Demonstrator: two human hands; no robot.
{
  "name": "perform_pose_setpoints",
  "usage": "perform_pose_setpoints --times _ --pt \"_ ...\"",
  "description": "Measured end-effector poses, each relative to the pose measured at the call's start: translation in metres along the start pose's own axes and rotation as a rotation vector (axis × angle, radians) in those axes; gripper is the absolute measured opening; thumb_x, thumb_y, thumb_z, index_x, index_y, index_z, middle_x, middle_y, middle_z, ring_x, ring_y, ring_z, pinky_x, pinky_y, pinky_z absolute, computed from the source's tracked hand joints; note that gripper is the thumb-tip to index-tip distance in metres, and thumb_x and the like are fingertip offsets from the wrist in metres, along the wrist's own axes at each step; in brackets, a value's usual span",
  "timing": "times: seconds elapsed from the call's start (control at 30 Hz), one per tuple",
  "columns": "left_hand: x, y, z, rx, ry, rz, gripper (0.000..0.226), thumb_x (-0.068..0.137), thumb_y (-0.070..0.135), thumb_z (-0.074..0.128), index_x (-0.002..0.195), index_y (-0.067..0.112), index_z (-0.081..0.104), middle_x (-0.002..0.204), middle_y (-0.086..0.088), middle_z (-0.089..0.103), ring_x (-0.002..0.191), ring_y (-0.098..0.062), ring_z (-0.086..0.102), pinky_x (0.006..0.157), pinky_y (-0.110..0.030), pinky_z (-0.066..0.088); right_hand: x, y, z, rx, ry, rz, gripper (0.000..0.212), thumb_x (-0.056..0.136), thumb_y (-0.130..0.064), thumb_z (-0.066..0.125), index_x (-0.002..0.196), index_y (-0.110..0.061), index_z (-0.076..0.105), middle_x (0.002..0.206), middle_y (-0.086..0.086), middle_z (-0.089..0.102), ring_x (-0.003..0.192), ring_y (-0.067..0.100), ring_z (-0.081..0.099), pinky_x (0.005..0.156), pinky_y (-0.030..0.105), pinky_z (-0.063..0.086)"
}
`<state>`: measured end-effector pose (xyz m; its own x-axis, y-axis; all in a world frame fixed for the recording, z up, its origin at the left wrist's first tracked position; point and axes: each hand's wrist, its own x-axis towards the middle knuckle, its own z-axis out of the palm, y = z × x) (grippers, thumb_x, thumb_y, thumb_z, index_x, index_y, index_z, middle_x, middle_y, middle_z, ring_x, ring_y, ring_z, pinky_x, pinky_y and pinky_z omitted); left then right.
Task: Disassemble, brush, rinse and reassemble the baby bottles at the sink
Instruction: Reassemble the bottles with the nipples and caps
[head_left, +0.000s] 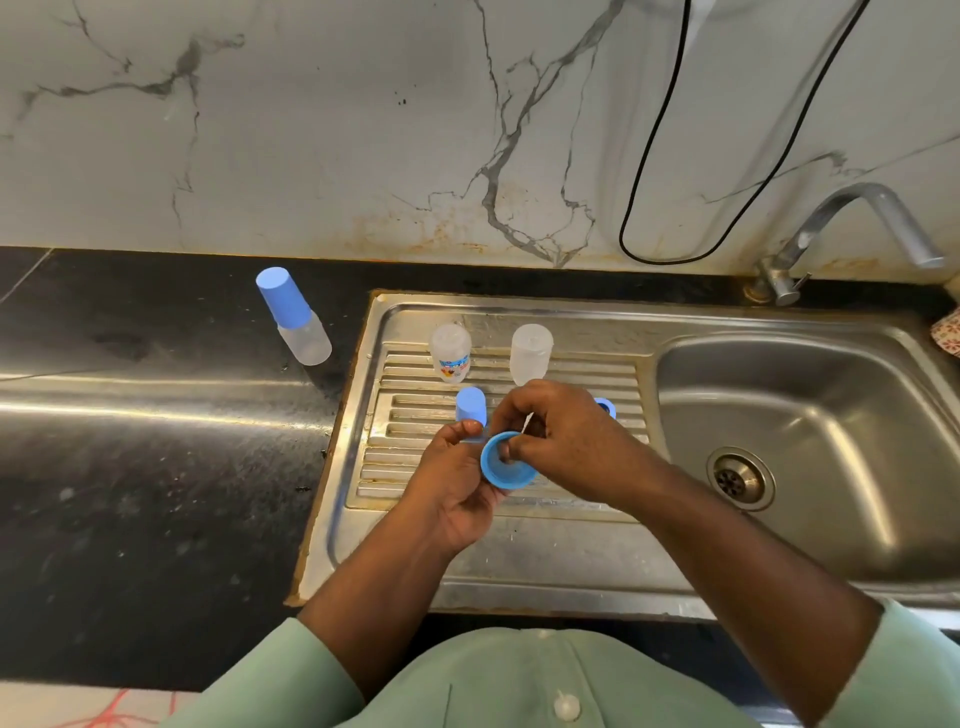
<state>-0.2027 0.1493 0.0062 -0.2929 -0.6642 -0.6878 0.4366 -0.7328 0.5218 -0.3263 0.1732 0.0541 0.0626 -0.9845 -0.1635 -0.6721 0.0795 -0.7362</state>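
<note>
Ring (506, 462), blue, sits over the drainboard (519, 374), held by the left hand (460, 480). Right hand (558, 441) pokes curled fingers inside, pinching something small, maybe the teat. Wet fingers could slip and drop it toward the bowl (810, 441) on the right.

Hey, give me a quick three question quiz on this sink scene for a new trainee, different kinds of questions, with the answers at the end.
1. True or false: the tap is running water into the sink basin.
2. How many bottle bodies stand upside down on the ribbed drainboard?
3. Multiple choice: where is the still-capped bottle? A) in the basin B) on the black counter left of the sink C) in the left hand

Key
1. False; no water shows at the spout.
2. Two: the printed bottle body and the plain bottle body.
3. B. The left hand grips the blue collar ring while the right hand works its fingers inside it.
</note>
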Motion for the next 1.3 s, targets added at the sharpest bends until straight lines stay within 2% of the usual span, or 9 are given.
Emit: perform_pose_setpoints --times 0.2,0.37,0.5,0.67,0.87,0.93,1.03,1.17,1.3 --pt "0.0 -0.003 -0.003 0.17 0.058 0.054 0.026 0.091 -0.001 0.065 0.109 0.013 0.054 0.103 -0.02 0.069 0.081 -0.028 0.067 0.06 -0.031 0.058 -0.001 0.006 0.0 0.09 -0.129 0.075 0.008 0.086 -0.019 0.07 0.088 -0.024 0.065 0.09 -0.008 0.063 0.083 0.009 0.06 0.073 0.021 0.051" --pt "-0.009 0.01 -0.003 0.14 -0.264 -0.001 0.039 0.08 0.03 0.066 0.115 0.014 0.064 0.092 -0.007 0.068 0.071 -0.012 0.061 0.066 -0.027 0.044 0.002 0.006 -0.005 0.54 0.138 0.143 0.014 0.09 -0.014 0.066 0.1 -0.023 0.07 0.098 0.0 0.07 0.092 0.014 0.067 0.079 0.027 0.059" --pt "-0.01 0.011 -0.006 0.156 -0.344 -0.015 0.029 0.095 0.037 0.056 0.113 0.019 0.069 0.106 -0.009 0.068 0.09 -0.019 0.062 0.07 -0.033 0.046 -0.004 -0.001 0.007 0.705 0.254 0.21 0.011 0.09 -0.014 0.066 0.097 -0.02 0.073 0.095 -0.002 0.074 0.093 0.016 0.069 0.084 0.035 0.059" --pt "-0.008 -0.003 0.005 0.136 -0.213 0.116 0.021 0.091 0.032 0.06 0.105 0.018 0.069 0.105 -0.013 0.066 0.104 -0.027 0.059 0.091 -0.04 0.044 -0.011 -0.006 0.001 0.82 0.173 0.244 0.012 0.085 -0.008 0.071 0.097 -0.011 0.069 0.101 0.007 0.068 0.083 0.019 0.071 0.064 0.029 0.06" --pt "-0.012 0.001 0.013 0.134 -0.26 0.012 0.012 0.096 0.012 0.058 0.098 0.011 0.07 0.091 -0.013 0.07 0.083 -0.023 0.068 0.074 -0.034 0.059 -0.01 0.002 -0.004 0.654 0.173 0.212 0.011 0.081 -0.008 0.076 0.091 -0.01 0.07 0.091 0.003 0.069 0.07 0.014 0.068 0.051 0.025 0.053" --pt "-0.009 -0.001 0.012 0.218 -0.195 0.089 0.015 0.097 0.012 0.058 0.092 0.011 0.072 0.087 -0.013 0.07 0.082 -0.024 0.064 0.08 -0.038 0.054 -0.01 0.006 -0.007 0.596 0.125 0.197 0.014 0.08 -0.009 0.077 0.092 -0.01 0.07 0.094 0.003 0.068 0.066 0.014 0.068 0.048 0.024 0.051" --pt "-0.003 -0.007 0.011 0.286 -0.072 0.226 0.017 0.099 0.015 0.057 0.095 0.01 0.073 0.084 -0.01 0.069 0.08 -0.023 0.056 0.067 -0.029 0.045 -0.008 0.009 -0.009 0.601 0.062 0.187 0.022 0.079 -0.009 0.078 0.098 -0.012 0.069 0.104 0.0 0.066 0.073 0.019 0.07 0.05 0.025 0.053" --pt "-0.007 0.001 0.011 0.199 -0.187 0.104 0.018 0.102 0.013 0.051 0.106 0.006 0.066 0.078 -0.009 0.064 0.069 -0.018 0.057 0.059 -0.024 0.047 -0.007 0.008 -0.011 0.66 0.052 0.16 0.029 0.076 -0.003 0.079 0.102 -0.012 0.069 0.11 0.002 0.066 0.083 0.022 0.071 0.059 0.028 0.057" --pt "-0.008 0.003 0.008 0.302 -0.218 0.013 0.035 0.104 0.041 0.047 0.111 0.016 0.07 0.08 -0.006 0.064 0.06 -0.012 0.056 0.061 -0.028 0.04 -0.006 0.007 -0.001 0.67 0.218 0.119 0.022 0.074 -0.003 0.08 0.091 -0.008 0.067 0.086 0.001 0.072 0.068 0.03 0.07 0.051 0.03 0.058"
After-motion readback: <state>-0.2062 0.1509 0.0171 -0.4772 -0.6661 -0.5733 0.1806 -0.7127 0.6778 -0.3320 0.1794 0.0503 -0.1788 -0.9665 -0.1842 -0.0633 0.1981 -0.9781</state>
